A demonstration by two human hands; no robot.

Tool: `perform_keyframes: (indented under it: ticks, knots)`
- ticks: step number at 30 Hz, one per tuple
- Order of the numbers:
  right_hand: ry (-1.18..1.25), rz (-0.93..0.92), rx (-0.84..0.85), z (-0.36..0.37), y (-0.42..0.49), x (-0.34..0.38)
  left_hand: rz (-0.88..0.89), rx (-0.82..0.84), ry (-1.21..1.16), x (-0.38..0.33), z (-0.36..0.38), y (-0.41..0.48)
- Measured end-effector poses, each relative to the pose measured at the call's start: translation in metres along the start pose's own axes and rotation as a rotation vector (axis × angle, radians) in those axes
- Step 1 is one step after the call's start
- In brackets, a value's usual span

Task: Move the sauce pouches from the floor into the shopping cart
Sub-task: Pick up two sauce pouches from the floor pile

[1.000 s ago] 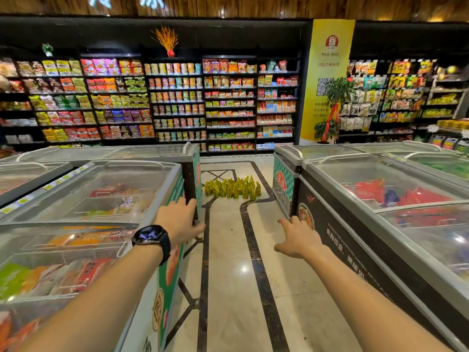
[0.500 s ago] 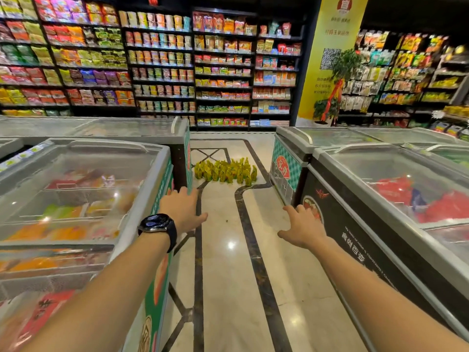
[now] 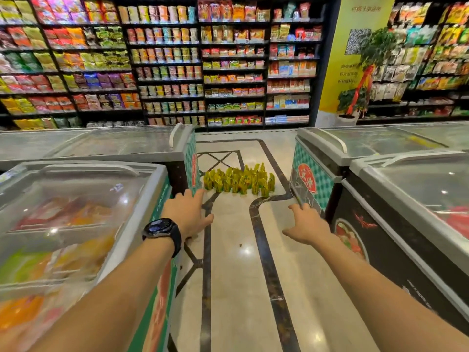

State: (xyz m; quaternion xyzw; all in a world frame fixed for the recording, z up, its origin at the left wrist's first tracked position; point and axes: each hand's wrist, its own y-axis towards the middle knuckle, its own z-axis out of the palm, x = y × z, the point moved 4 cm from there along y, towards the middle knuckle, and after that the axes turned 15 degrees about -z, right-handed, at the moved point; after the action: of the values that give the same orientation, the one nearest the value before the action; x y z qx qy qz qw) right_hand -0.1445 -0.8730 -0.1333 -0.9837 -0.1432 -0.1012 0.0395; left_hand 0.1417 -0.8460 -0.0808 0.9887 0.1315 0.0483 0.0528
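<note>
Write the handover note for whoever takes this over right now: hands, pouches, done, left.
Left hand: open, stretched forward, nothing in its grip.
Right hand: open, stretched forward, empty.
Sauce pouches: yellow-green cluster on the floor ahead, between the left freezer and right freezer; neither hand touches them.
Shopping cart: not in view.
Done: nothing that shows.
Left: pick up the pouches, put them in the cart.

both arms stretched forward, left grip (image 3: 189, 214) and right grip (image 3: 308, 225) palm-down, fingers relaxed, holding nothing
</note>
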Motion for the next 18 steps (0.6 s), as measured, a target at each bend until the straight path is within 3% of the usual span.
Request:
perform_keyframes:
  ticks: [18]
  knots:
    - [0.065, 0.024, 0.141, 0.023, 0.459, -0.070, 0.033, 0.170, -0.046, -0.091, 0.124, 0.461]
